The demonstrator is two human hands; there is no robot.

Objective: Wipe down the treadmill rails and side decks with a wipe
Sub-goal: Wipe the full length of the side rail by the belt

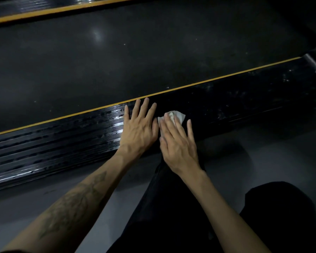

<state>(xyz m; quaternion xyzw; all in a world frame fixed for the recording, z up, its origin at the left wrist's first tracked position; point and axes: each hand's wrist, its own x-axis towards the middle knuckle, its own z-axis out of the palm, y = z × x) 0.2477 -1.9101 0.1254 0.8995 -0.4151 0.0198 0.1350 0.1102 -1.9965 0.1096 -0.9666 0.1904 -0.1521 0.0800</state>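
On near side deck (53, 143), wet streaks glisten at left. Left hand (138, 130) flat, fingers spread, bracing. Right hand (179, 143) flat, pressing crumpled wipe (173, 115) onto deck (soft, limp, light; best held under palm, likely bunches).

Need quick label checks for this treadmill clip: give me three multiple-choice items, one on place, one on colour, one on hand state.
1. Where is the wipe?
A. on the belt
B. under the right hand on the near side deck
C. on the floor

2. What colour is the stripe along the deck's edge?
A. yellow
B. red
C. white

3. How does the left hand lie?
A. gripping the wipe
B. raised off the deck
C. flat on the deck, fingers straight

Answers:
B, white wipe shows beneath its fingers
A, yellow line beside the belt
C, fingers spread on the ribbed surface
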